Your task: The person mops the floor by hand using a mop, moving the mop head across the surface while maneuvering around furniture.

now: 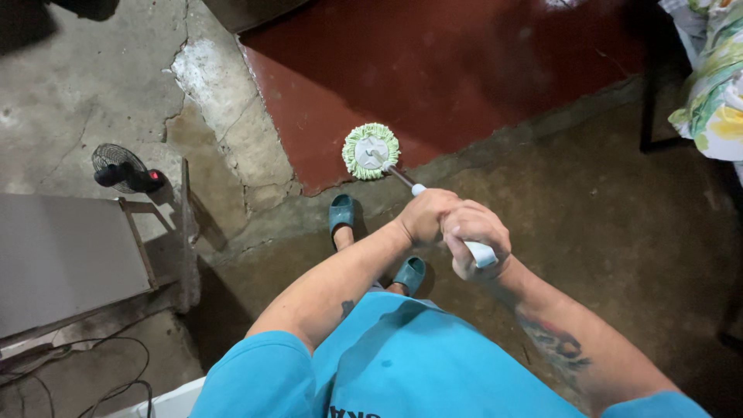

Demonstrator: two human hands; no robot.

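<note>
both hands, left (pixel 424 217) and right (pixel 474 234), clamped together on a mop handle (pixel 480 251), mid-scrub, its green head (pixel 371 151) at centre frame on the red floor (pixel 464 70) edge.

Round green-fringed mop w/ white hub & white handle (pixel 371 152): head flat on red floor, far centre; handle slants near-right.

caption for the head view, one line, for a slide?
Both bare hands, left hand and right hand, grip a white-handled round green-fringed mop resting on the dark red floor patch.
</note>
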